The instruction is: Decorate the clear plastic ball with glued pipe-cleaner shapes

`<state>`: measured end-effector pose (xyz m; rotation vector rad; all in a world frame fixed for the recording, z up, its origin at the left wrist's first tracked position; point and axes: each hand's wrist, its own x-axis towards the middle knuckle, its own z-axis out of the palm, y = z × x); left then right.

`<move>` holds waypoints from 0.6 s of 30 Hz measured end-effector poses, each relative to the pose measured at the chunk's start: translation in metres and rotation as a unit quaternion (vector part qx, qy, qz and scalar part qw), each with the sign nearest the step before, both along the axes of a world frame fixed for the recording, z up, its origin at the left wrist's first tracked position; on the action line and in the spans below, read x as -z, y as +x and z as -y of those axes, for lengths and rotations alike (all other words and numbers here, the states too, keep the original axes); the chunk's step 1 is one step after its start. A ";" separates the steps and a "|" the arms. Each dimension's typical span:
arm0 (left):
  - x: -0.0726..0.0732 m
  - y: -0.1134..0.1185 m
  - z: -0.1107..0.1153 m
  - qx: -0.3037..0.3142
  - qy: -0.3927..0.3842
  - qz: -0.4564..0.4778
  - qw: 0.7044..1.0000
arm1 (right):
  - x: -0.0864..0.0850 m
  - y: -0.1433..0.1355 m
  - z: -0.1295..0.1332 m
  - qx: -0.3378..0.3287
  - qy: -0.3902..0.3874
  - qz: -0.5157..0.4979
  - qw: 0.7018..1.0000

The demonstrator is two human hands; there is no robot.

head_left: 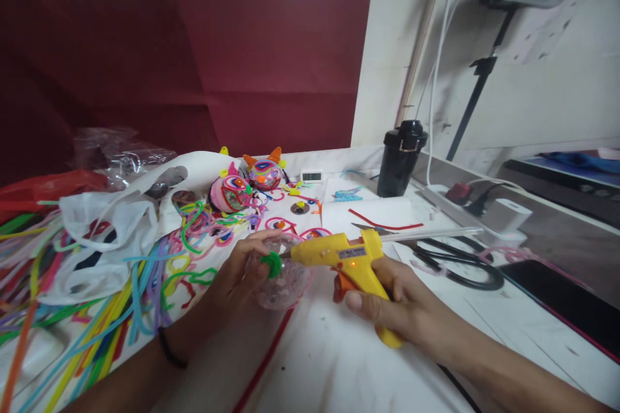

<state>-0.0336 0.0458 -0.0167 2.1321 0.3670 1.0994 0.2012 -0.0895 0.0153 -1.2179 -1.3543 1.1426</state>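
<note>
My right hand (387, 297) is wrapped round the handle of a yellow hot glue gun (329, 250), with a clear glue stick (436, 233) poking out of its back end. The gun's nozzle points left and meets or nearly meets a small green coiled piece (272, 264). My left hand (242, 271) has that green coil pinched in its fingers. Just behind the coil is a clear, rounded plastic piece (283, 290) with a pinkish edge; whether the left hand also grips it is hidden. A red pipe cleaner (266, 361) lies on the table below it.
Colourful pipe cleaners (111, 316) and a white plastic bag (106, 239) crowd the left. Two decorated balls (265, 171) stand at the back near a small digital clock (311, 176). To the right are a black bottle (401, 158), black-handled scissors (460, 264), a phone (566, 303) and a power strip (484, 222).
</note>
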 end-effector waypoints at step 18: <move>0.000 0.001 0.001 -0.022 -0.007 -0.003 1.000 | 0.001 -0.003 0.006 -0.003 -0.011 0.018 1.000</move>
